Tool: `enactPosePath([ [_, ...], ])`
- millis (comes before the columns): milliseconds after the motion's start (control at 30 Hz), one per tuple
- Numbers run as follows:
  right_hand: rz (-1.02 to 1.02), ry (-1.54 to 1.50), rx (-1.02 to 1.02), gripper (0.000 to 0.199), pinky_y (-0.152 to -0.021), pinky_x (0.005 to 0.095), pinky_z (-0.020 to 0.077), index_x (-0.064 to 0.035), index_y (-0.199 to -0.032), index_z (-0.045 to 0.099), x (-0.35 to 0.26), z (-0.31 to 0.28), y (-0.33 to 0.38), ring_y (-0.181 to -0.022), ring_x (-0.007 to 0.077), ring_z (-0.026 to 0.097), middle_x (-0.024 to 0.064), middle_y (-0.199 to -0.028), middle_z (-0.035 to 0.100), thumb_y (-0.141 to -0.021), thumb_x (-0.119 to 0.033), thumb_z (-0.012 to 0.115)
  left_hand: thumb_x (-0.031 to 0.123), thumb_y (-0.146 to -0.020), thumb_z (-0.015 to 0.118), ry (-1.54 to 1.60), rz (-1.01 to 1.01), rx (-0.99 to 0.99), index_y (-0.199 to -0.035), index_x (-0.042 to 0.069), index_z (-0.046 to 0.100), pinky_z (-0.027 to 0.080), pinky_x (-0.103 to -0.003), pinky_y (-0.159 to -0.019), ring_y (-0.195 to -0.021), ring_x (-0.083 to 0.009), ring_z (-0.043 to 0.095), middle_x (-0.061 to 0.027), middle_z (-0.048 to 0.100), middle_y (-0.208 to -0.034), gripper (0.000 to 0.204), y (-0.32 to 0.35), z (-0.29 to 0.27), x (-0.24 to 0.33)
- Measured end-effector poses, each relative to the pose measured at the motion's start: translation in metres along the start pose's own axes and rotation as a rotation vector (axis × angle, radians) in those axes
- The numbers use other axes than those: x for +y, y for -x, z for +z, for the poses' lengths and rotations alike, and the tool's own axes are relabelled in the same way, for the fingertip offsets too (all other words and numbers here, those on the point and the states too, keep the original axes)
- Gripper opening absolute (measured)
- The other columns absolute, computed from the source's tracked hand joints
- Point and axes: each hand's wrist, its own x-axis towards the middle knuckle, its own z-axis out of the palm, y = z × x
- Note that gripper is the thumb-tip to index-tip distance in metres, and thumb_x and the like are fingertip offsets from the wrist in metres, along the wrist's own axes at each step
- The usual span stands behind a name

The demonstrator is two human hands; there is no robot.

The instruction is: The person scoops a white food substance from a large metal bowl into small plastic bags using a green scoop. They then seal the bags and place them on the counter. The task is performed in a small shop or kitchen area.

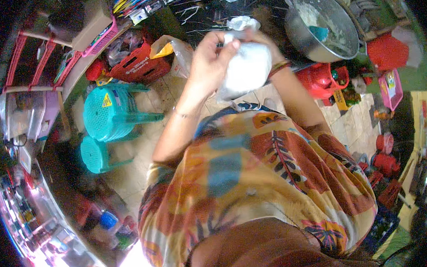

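At the far left stand two teal plastic stools (108, 112), one behind the other, and beside them a red plastic basket (138, 64) on the tiled floor. Near the middle, the left hand (209, 55) is closed on the top of a white plastic bag (246, 65), its fingers pinching the twisted neck. The bag is full of something pale and is held up in the air in front of the person's chest. The right hand (261, 35) is mostly hidden behind the bag (only the wrist with a bracelet shows well), so I cannot tell how it grips. I judge the bag soft, sagging and rather heavy, with thin film that may slip; the gathered neck is the safest hold, with support under the belly. To the right sits a metal bowl (338, 47) with pale batter and a teal scoop (319, 32).
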Motion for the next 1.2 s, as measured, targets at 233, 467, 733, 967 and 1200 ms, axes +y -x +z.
enactPosePath([
  [233, 0.134, -0.203, -0.061, 0.014, -0.065, 0.0232, 0.0492, -0.0097, -0.093, 0.062, 0.109, -0.008, 0.012, -0.070, 0.0131, 0.057, 0.0018, -0.084, 0.062, -0.085, -0.020, 0.066, 0.010, -0.083, 0.068, 0.071, -0.219, 0.111, -0.089, 0.000, 0.059, 0.042, -0.022, -0.054, -0.064, -0.0077, 0.053, -0.0023, 0.059, -0.075, 0.014, -0.020, -0.033, -0.101],
  [467, -0.474, 1.426, 0.225, 0.019, -0.069, 0.0289, 0.0505, 0.0013, -0.091, 0.067, 0.050, -0.039, 0.002, -0.072, 0.0139, 0.063, 0.0076, -0.084, 0.070, -0.078, -0.012, 0.070, 0.005, -0.084, 0.064, -0.260, -0.116, 0.042, -0.089, 0.004, 0.057, 0.043, -0.025, -0.058, -0.064, -0.0078, 0.050, -0.0002, 0.057, -0.071, 0.008, -0.009, -0.022, -0.157],
  [733, -0.114, 0.777, 0.248, 0.026, -0.065, 0.0243, 0.0483, -0.0011, -0.085, 0.070, 0.067, -0.082, -0.026, -0.069, 0.0106, 0.060, 0.0062, -0.080, 0.068, -0.073, -0.024, 0.076, -0.001, -0.084, 0.060, -0.357, 0.076, -0.151, -0.094, 0.003, 0.060, 0.047, -0.027, -0.073, -0.078, -0.0151, 0.057, -0.0054, 0.061, -0.090, 0.010, -0.003, -0.023, -0.196],
  [967, -0.343, 1.026, 0.090, 0.025, -0.066, 0.0311, 0.0492, -0.0018, -0.095, 0.069, 0.097, -0.088, -0.031, -0.071, 0.0182, 0.063, 0.0121, -0.085, 0.068, -0.085, -0.024, 0.063, 0.005, -0.087, 0.059, -0.362, -0.099, -0.016, -0.099, 0.003, 0.056, 0.045, -0.027, -0.077, -0.083, -0.0120, 0.054, -0.0040, 0.059, -0.090, 0.013, 0.002, -0.025, -0.201],
  [1200, -0.469, 1.293, -0.125, 0.017, -0.071, 0.0326, 0.0487, -0.0024, -0.096, 0.068, 0.083, -0.080, -0.037, -0.082, 0.0259, 0.061, 0.0122, -0.091, 0.063, -0.081, -0.011, 0.065, 0.003, -0.086, 0.058, -0.212, -0.212, 0.168, -0.098, 0.004, 0.054, 0.045, -0.023, -0.071, -0.079, -0.0090, 0.053, -0.0003, 0.056, -0.085, 0.012, 0.013, -0.022, -0.204],
])
